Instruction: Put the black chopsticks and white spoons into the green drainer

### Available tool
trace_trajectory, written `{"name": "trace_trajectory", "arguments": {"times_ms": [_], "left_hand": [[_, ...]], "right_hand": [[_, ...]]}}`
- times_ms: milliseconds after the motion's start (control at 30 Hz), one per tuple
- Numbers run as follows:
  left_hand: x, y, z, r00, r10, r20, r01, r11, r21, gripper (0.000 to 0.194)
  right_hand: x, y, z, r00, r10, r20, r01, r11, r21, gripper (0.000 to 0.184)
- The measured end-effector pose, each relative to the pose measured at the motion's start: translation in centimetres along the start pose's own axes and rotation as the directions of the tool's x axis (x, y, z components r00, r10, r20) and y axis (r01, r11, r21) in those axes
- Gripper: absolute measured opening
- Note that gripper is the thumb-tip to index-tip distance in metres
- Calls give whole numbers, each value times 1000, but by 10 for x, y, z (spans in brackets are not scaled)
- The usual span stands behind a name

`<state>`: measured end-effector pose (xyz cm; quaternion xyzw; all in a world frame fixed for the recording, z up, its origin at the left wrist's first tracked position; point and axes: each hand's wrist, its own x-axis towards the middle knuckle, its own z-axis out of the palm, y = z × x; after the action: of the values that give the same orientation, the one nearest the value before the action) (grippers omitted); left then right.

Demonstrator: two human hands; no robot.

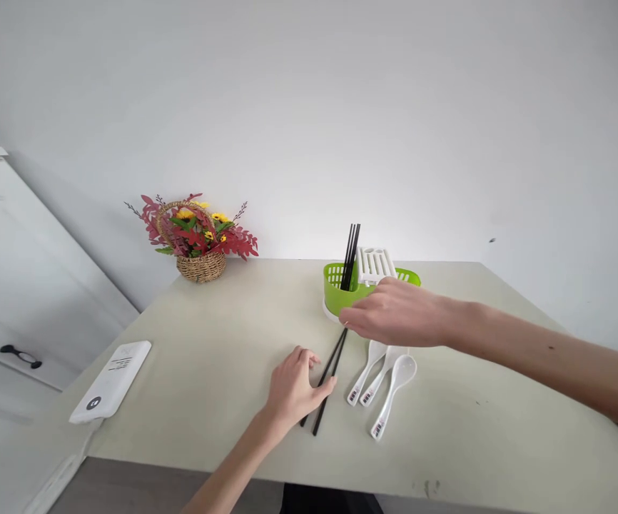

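Two black chopsticks (331, 375) slant across the table, their upper ends meeting at the fingertips of my right hand (384, 312). That hand is closed in a pinch on those ends, and its fingertips are partly hidden. Around the middle of the pair is my left hand (295, 385), thumb and fingers apart, not gripping them. Behind my right hand stands a green utensil holder (335, 296) with several black chopsticks (350, 255) upright in its left compartment. A white slotted rack (376, 264) rises from its middle. Several white spoons (394, 385) lie just below my right hand.
A wicker basket of artificial flowers (200, 265) stands at the back left, near the wall. At the left edge of the table (223, 343) is a white rectangular device (112, 380) with a cable. A white cabinet (31, 285) is beyond it.
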<state>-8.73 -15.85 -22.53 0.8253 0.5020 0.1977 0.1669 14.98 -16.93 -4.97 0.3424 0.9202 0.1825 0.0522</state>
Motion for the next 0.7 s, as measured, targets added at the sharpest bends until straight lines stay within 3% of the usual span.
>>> {"name": "trace_trajectory", "arguments": {"times_ms": [200,267,467,533,600,700], "left_hand": [[4,25,-10,971,-33,238,-64,919,388,9],[3,24,-13,972,-22,235,-86,895,438,11],[5,-4,-39,991,-64,115,19,933,359,9],[3,-13,-51,997,-42,71,23,966,258,15],[-2,-18,-61,1000,-15,-16,15,1000,-15,18],[-14,-14,-64,996,-23,-85,-20,876,-483,25]], "right_hand": [[-15,-25,-2,1000,-11,-25,12,999,50,27],[-18,-32,0,1000,-14,-20,16,997,81,27],[-32,-45,12,1000,-6,-5,7,989,148,27],[-37,-44,16,1000,14,-7,-12,985,173,28],[-40,-42,17,997,74,10,-74,973,221,29],[-37,-40,11,971,234,41,-231,895,381,26]]}}
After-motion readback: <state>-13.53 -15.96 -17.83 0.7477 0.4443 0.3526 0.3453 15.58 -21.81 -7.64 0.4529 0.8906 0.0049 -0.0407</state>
